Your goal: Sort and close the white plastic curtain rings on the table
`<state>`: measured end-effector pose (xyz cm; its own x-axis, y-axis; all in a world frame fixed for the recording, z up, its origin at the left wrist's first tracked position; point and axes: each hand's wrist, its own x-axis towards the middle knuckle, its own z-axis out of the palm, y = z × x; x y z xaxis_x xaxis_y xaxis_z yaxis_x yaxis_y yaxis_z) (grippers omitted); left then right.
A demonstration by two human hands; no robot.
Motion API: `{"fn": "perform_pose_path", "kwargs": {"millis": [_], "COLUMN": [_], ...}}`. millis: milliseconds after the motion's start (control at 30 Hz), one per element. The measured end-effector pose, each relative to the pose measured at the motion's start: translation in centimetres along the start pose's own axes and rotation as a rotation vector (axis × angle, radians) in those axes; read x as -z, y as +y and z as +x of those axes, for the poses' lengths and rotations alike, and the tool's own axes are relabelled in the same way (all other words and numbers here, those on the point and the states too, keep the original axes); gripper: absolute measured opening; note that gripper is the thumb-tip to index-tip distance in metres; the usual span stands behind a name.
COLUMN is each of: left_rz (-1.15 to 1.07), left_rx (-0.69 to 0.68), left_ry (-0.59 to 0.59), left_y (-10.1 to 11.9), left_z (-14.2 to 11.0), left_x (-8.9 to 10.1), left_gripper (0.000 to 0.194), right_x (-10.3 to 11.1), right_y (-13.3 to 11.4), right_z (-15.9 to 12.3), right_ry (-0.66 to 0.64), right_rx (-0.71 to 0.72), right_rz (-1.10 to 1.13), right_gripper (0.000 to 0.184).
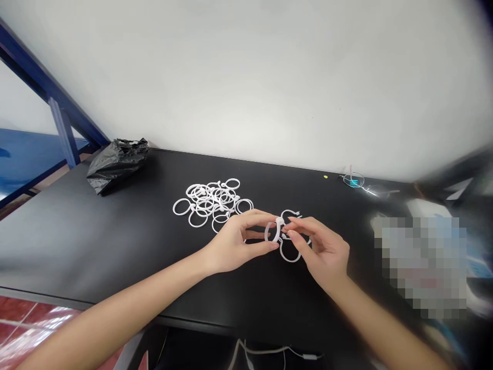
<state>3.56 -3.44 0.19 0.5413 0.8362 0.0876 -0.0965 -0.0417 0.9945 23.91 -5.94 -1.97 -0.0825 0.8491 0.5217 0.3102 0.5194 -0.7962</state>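
Note:
Over the middle front of the black table, my left hand (236, 244) holds a white plastic ring (278, 232) between thumb and fingers. This ring stands upright and has a small knob or clasp at its top. From the other side, my right hand (321, 249) is closed in a pinch against the ring near the clasp; the exact grip is partly hidden by the fingers. Beneath and behind the right hand lie a few more white rings (289, 260), partly covered. Left of the hands sits a loose pile of similar white rings (208, 201), several overlapping, each with a small clasp.
A crumpled black plastic bag (117, 164) rests at the back left of the black table (127, 241). Near the back right edge are a thin wire loop (353, 180) and a yellow speck (325, 177). A blurred, pixelated item (423, 267) stands at the right. Cables (269, 351) hang below.

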Motion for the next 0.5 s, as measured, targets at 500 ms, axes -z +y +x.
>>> {"fn": "perform_pose_path", "kwargs": {"millis": [500], "left_rz": [0.102], "left_rx": [0.039], "left_ry": [-0.038], "left_y": [0.8], "left_z": [0.0], "left_x": [0.3], "left_gripper": [0.039], "right_x": [0.0], "right_y": [-0.2], "right_z": [0.6], "right_ry": [-0.047], "right_rx": [-0.156], "right_rz": [0.176], "right_gripper": [0.016]}}
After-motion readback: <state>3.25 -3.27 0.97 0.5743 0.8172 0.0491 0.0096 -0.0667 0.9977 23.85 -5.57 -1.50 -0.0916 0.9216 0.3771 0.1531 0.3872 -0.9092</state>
